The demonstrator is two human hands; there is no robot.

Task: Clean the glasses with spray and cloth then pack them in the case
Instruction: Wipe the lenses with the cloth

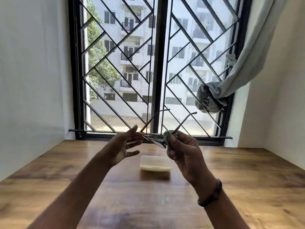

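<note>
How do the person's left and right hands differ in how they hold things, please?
The left hand pinches the glasses bare, its other fingers spread; the right hand is curled round the cloth against a lens. The right wrist wears a bracelet; the left wrist is bare. Both are raised above the table.

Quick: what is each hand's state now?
Left hand: fingers spread at thin dark-framed glasses; grip cannot be told.
Right hand: pinches crumpled grey cloth on them.

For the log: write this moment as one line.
stage: wiping | left hand: pinches glasses | right hand: presses cloth on lens | case: on table
</note>
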